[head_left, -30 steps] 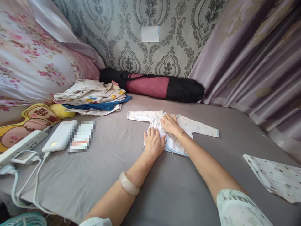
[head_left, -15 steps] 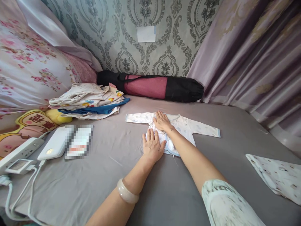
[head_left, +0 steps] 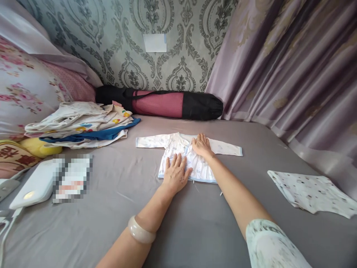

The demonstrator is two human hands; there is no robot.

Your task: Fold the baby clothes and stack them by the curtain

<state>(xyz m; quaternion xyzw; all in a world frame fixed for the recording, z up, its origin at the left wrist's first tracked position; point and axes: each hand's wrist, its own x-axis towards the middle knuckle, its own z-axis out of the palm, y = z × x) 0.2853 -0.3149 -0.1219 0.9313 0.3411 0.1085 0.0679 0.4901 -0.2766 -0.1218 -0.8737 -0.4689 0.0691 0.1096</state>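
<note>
A small white baby shirt (head_left: 178,152) with pale blue trim lies spread flat on the grey bed sheet (head_left: 195,223), sleeves out to both sides. My left hand (head_left: 175,173) rests flat and open on the shirt's lower left part. My right hand (head_left: 201,145) lies flat and open on its upper right chest, near the right sleeve. Neither hand grips the cloth. A pale bangle sits on my left wrist.
A pile of folded baby clothes (head_left: 80,124) lies at the left. A black and pink roll bag (head_left: 161,104) rests against the wall. A spotted white cloth (head_left: 309,191) lies at the right by the curtain (head_left: 292,74). A white device (head_left: 35,184) sits at the near left.
The shirt's bunched lower part now lies smoothed out flat. My right hand slid to the right over the chest; my left hand stayed at the lower left. The view shifted to the right.
</note>
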